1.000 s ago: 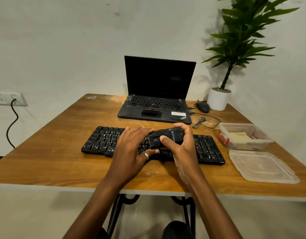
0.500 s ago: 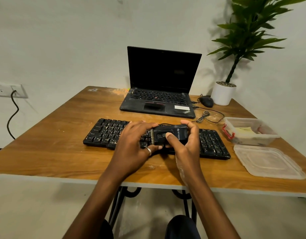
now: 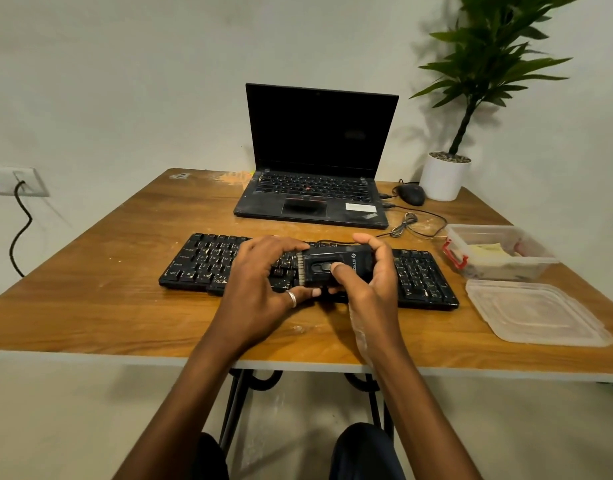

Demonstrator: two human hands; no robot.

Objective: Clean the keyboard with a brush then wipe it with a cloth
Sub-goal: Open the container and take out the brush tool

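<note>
Wooden table (image 3: 90, 306), black keyboard (image 3: 419, 282) lying across its middle, speckled with crumbs. Right hand (image 3: 371, 282) over keyboard centre, fingers wrapped tight around dark brush tool (image 3: 332, 266), thumb on its slider. Left hand (image 3: 260, 285) fingers pinch the tool's bristle end. Cloth can't be made out.

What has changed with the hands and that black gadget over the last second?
Very little. The right hand kept its grip on the black brush tool, tilting it a bit flatter over the keyboard, thumb on its slider. The left hand stayed at the bristle end. Nothing was let go; laptop, container and lid stayed put.
</note>
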